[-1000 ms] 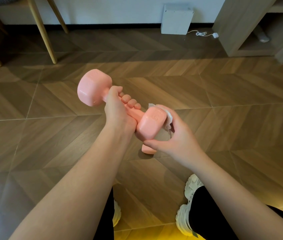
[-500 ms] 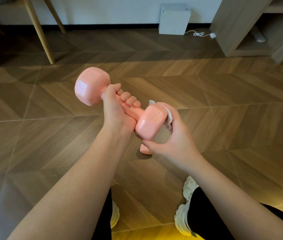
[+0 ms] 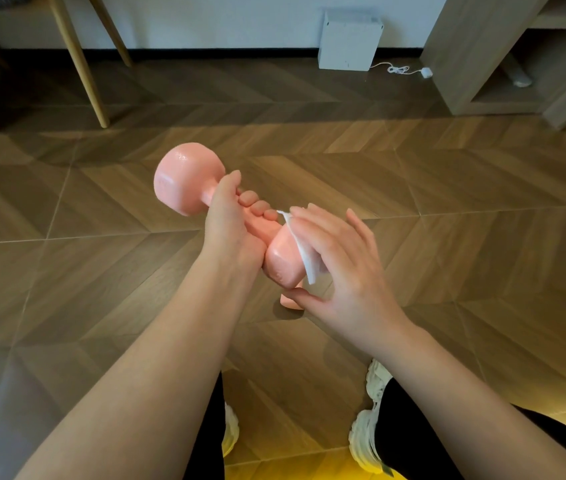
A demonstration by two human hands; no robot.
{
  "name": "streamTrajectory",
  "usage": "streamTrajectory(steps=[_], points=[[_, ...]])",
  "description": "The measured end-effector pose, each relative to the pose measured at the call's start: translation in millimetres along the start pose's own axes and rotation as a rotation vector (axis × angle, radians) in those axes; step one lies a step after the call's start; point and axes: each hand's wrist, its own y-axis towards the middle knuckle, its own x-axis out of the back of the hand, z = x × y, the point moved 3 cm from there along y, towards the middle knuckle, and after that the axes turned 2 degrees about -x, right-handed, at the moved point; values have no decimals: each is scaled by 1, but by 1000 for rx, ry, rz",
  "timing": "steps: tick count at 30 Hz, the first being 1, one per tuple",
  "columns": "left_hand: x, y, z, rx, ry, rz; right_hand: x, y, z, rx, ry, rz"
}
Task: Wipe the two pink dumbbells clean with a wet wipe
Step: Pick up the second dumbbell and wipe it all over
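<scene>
My left hand [image 3: 227, 225] is wrapped around the handle of a pink dumbbell [image 3: 184, 181], held in the air at a slant with one head up and to the left. My right hand [image 3: 340, 261] presses a white wet wipe [image 3: 304, 249] flat against the near head [image 3: 281, 261] of that dumbbell, fingers extended over it. A small piece of the second pink dumbbell [image 3: 290, 301] shows on the floor just below the hands; the rest of it is hidden.
The floor is wood-pattern tile. Wooden chair legs [image 3: 80, 64] stand at the far left, a white box [image 3: 349, 41] with a cable is against the wall, and a wooden shelf unit [image 3: 503, 53] is at the far right. My white shoes [image 3: 364, 431] are at the bottom.
My right hand has shifted from cupping the near head from behind to laying the wipe over its right side with fingers spread. The dumbbell stays in my left hand, tilted slightly differently.
</scene>
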Motion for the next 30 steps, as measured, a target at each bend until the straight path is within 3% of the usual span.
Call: streamTrajectory(steps=[7,13,15,20,22,26,30], points=[[0,3,2,-18,31,38,-1,1,-7,-400,276,136],[-1,5,5,31,-9,40,3,0,2,-63,-35,20],[-1,5,5,29,-8,43,2,1,-3,-81,-19,36],[-4,1,1,-7,35,83,-4,1,-11,-422,360,106],[-5,0,-1,4,27,87,-2,-1,-8,-390,303,58],[-3,2,-1,14,-30,63,3,1,2,-74,72,-22],[-3,2,1,19,-40,58,0,3,0,-80,132,-19]])
